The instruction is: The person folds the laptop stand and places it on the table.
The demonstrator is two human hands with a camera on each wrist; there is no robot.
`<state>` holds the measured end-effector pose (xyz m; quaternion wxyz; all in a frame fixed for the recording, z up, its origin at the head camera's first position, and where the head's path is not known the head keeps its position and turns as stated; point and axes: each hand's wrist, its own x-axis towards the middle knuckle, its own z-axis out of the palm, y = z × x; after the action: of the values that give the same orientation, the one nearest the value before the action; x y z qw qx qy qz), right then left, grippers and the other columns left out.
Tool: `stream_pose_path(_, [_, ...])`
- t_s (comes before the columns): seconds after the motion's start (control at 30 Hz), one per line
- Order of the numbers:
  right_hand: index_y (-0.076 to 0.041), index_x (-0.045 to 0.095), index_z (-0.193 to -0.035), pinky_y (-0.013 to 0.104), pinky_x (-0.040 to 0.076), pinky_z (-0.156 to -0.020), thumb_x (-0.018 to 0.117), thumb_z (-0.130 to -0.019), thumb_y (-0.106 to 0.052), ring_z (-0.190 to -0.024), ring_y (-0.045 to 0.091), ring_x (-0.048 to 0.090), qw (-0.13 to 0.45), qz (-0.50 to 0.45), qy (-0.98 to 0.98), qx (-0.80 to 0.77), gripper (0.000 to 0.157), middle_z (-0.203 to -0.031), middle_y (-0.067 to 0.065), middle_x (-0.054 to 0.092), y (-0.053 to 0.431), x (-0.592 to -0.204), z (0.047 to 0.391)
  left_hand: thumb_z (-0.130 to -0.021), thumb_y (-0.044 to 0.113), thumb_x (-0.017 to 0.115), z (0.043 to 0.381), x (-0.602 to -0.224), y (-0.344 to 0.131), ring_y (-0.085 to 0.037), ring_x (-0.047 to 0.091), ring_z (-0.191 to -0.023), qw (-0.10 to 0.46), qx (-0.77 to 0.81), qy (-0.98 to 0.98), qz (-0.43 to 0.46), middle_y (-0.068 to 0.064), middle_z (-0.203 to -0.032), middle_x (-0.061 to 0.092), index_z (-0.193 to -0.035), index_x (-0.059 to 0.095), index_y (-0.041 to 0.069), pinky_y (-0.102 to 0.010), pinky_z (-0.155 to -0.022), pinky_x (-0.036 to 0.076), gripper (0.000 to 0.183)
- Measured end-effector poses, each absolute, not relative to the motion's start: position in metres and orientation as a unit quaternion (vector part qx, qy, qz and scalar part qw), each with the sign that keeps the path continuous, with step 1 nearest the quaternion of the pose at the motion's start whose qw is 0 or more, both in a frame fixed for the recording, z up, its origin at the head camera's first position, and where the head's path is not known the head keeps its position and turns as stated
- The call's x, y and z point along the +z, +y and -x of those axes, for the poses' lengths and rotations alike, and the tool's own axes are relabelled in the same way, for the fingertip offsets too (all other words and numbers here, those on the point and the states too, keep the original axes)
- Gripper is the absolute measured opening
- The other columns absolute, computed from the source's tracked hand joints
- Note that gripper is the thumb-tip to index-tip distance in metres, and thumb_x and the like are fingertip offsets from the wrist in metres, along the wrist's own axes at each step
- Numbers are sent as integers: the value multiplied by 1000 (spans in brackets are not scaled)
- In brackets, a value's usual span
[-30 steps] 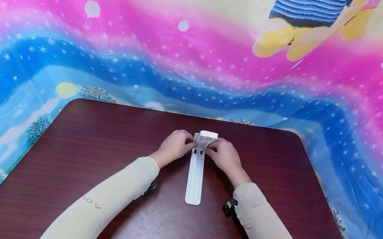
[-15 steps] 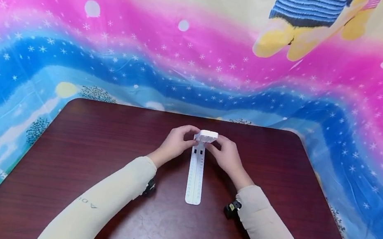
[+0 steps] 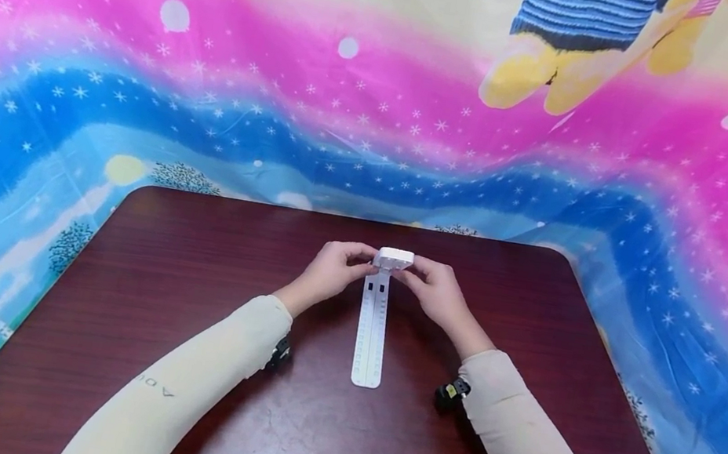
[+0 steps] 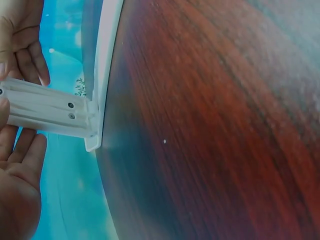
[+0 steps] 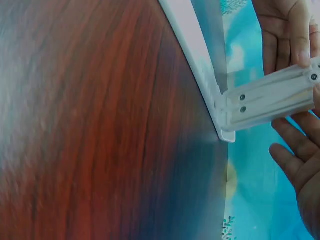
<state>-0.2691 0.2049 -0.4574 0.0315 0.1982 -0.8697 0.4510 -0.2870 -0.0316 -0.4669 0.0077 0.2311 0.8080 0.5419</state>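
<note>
A white folding stand (image 3: pixel 372 331) has its long flat strip lying lengthwise on the table, with two small black pads near the far end. Its upright panel (image 4: pixel 50 110) rises from a hinge there and shows screws on the near face. My left hand (image 3: pixel 331 269) pinches the panel's left edge, thumb in front and fingers behind. From the other side my right hand (image 3: pixel 437 290) pinches the right edge the same way. In the right wrist view, the right hand (image 5: pixel 305 175) shows below the panel and the left hand (image 5: pixel 285 30) above it.
The dark red wooden table (image 3: pixel 188 255) has rounded far corners. Behind it and along the sides hangs a printed curtain (image 3: pixel 382 111) in pink and blue. Small black wrist cameras (image 3: pixel 452 393) hang under both sleeves.
Both hands have shifted from low beside the hinge to a thumb-and-finger hold higher on the panel. The forearms have spread slightly outward. The stand has hardly moved.
</note>
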Motion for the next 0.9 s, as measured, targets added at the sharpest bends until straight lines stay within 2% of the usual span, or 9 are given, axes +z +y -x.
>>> stream_pose_path(0.27, [-20,75,-125,47,55,-96,67,-101,-29,-108,17,67,-20,-215,-877,430,27,-119,0,75,215,-451,269,-97,25,73,289,-463,-42,-12,69,-110,59,529,808,-253,-1,-120,75,-126,75,15,-36,-97,57,31])
stream_pose_path(0.5, [-18,64,-142,50,52,-103,65,-102,-27,-125,20,63,-63,-244,-875,414,41,-137,3,66,224,-452,266,-98,32,71,287,-461,-49,-10,64,-116,103,488,819,-284,1,-128,71,-136,68,21,-35,-100,54,41])
stream_pose_path(0.63, [-23,60,-145,48,53,-102,64,-103,-26,-128,20,61,-75,-262,-873,404,43,-140,2,64,228,-454,264,-97,34,72,285,-461,-51,-11,63,-103,113,471,822,-300,1,-125,73,-138,66,23,-28,-86,53,43])
stream_pose_path(0.7, [-26,59,-146,47,53,-102,64,-103,-24,-129,20,60,-80,-271,-873,398,43,-142,1,63,229,-454,264,-96,35,72,284,-461,-53,-11,59,-85,120,460,826,-304,-6,-111,77,-138,66,25,-25,-72,48,44])
stream_pose_path(0.77, [-28,58,-147,46,53,-102,65,-103,-23,-131,19,59,-82,-279,-873,390,45,-143,-1,62,230,-455,263,-96,36,73,283,-461,-54,-14,48,-72,124,451,828,-309,-12,-101,77,-138,65,27,-27,-61,40,44])
stream_pose_path(0.83, [-29,57,-147,46,52,-105,66,-102,-25,-133,19,57,-82,-285,-875,383,46,-144,-3,60,230,-456,262,-95,36,74,282,-461,-55,-14,46,-70,124,444,830,-314,-12,-105,77,-138,66,27,-27,-58,36,45])
stream_pose_path(0.87, [-28,57,-147,47,51,-106,66,-102,-25,-134,20,56,-81,-290,-875,378,46,-145,-3,60,230,-456,261,-95,35,74,281,-461,-55,-12,49,-71,123,440,831,-319,-12,-108,77,-138,66,26,-26,-59,38,45])
stream_pose_path(0.9, [-27,57,-147,48,50,-107,67,-101,-26,-135,20,56,-80,-294,-876,373,47,-146,-4,59,230,-457,261,-94,35,75,281,-462,-55,-11,56,-79,121,437,830,-324,-8,-117,76,-138,66,26,-24,-64,43,45])
